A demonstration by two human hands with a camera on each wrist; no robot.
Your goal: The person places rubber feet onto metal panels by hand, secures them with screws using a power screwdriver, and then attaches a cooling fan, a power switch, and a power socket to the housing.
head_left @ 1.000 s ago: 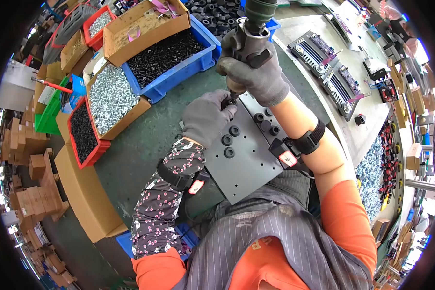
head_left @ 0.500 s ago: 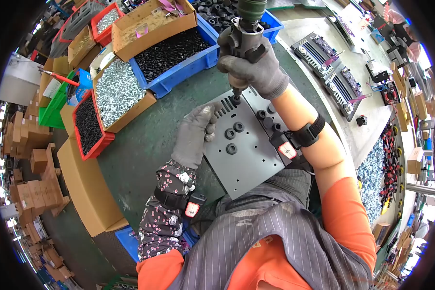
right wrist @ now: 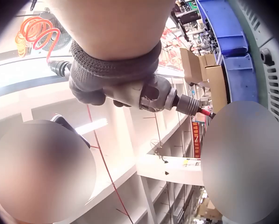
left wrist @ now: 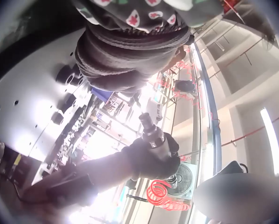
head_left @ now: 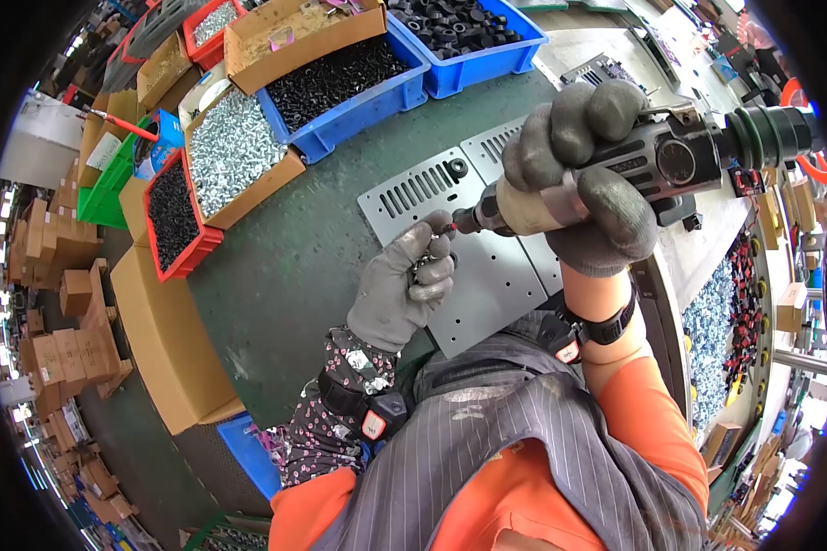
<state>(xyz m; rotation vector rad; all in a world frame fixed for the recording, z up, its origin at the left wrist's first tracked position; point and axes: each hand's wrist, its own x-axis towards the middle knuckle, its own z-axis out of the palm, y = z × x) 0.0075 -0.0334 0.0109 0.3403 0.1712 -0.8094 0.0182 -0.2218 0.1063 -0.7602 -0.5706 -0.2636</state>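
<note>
My gloved right hand (head_left: 588, 174) grips a power screwdriver (head_left: 675, 161) held sideways above the plate, its nose pointing left. The red bit (right wrist: 206, 112) sticks out at its end. My gloved left hand (head_left: 400, 285) is at that tip, thumb and forefinger close around it, and small shiny screws (head_left: 423, 264) show between its curled fingers. Beneath lies a grey metal plate (head_left: 496, 294) with slots and holes. One black rubber foot (head_left: 457, 168) sits at its far corner, beside the slots. The hands and tool hide much of the plate's middle.
A second slotted plate (head_left: 492, 147) lies alongside. Beyond are blue bins of black screws (head_left: 340, 87) and rubber feet (head_left: 455, 28). To the left stand a carton of silver screws (head_left: 234, 151) and a red bin (head_left: 173, 220). An open carton (head_left: 161, 340) is at the bench's left edge.
My right hand has lifted the screwdriver off the plate's far corner and swung it from upright to sideways. My left hand has moved right to the bit. The rubber foot at the corner is uncovered.
</note>
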